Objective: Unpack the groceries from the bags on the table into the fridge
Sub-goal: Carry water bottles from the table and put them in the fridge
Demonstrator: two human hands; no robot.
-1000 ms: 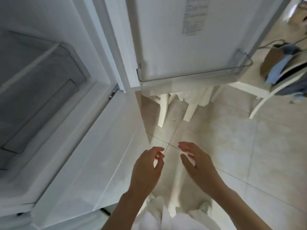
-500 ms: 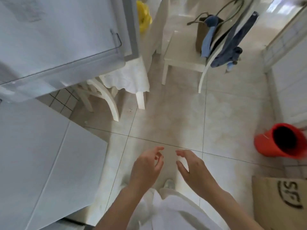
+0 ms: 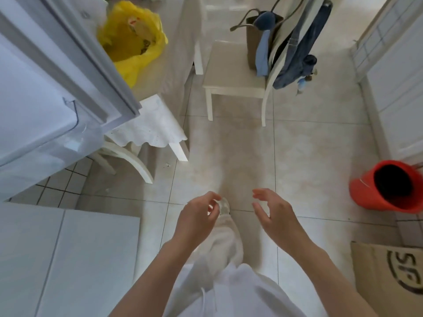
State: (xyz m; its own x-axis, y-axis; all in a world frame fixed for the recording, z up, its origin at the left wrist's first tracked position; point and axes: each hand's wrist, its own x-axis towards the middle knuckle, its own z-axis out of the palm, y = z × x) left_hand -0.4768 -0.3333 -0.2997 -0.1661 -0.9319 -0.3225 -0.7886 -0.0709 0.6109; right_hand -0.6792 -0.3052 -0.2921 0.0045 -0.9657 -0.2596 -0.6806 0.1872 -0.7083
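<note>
Both hands are hanging empty over the tiled floor (image 3: 297,170): the left hand (image 3: 194,221) with fingers loosely curled, the right hand (image 3: 273,213) with fingers spread and relaxed, neither one touching anything. Well apart from them, up and to the left, a yellow bag (image 3: 135,40) is sitting on the table (image 3: 151,124), its crumpled mouth gaping upward and toward the camera; it is showing no clear long axis. An open fridge door (image 3: 59,92) is filling the left side, partly covering the table. Farther back, a chair (image 3: 235,85) is carrying a brown bag (image 3: 254,42) and hanging denim. An orange bucket (image 3: 386,187) is lying tipped at right, with a cardboard box (image 3: 386,277) below it.
</note>
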